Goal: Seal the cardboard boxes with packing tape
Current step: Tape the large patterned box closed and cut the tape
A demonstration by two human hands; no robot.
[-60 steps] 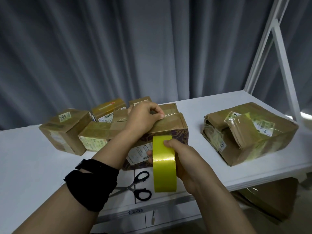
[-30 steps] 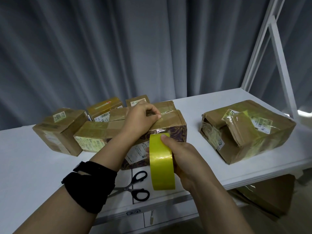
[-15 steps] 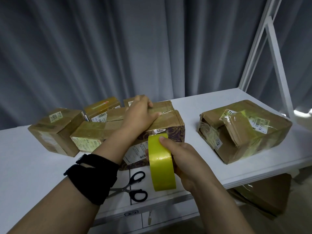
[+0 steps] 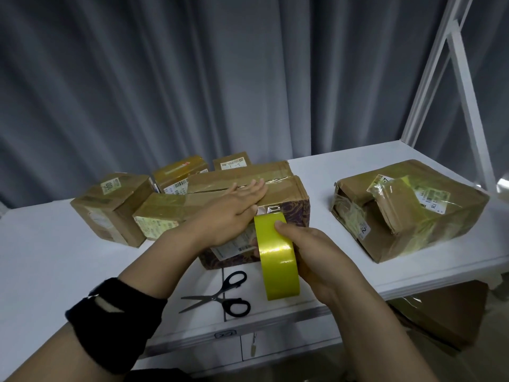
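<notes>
left hand is pressing flat, fingers straight, on the box top on the desk, right hand fingers are clamping the tape roll just below them; roll's probably light, stiff, slick-faced, so gripping rim and core is looking safest.

The left hand lies flat, fingers straight and together, its forearm stretched in from the near left, a black fabric wristband on it. The right hand curls round an upright yellow roll of packing tape, thumb on top
</notes>
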